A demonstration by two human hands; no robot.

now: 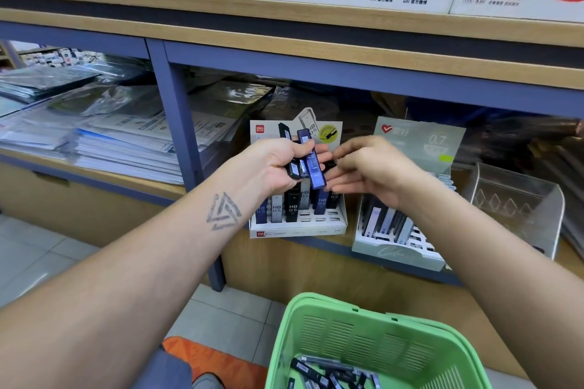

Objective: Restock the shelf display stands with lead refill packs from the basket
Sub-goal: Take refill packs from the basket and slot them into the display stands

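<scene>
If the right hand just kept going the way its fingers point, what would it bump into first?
Probably the blue refill pack held in the left hand. The right hand points left with its fingertips almost at that pack, though depth between them is hard to judge from one view.

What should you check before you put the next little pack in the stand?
1. Packs held firmly: the left hand grips a bunch of lead refill packs. Ok.
2. Right hand ready to take one: its fingers reach toward the bunch, but contact is blurred. Cannot tell.
3. Free slots in the white HB 0.5 stand: empty front slots show. Ok.
4. Held packs match that stand's size: labels unreadable. Cannot tell.
5. More stock left: the green basket holds more packs. Ok.
</scene>
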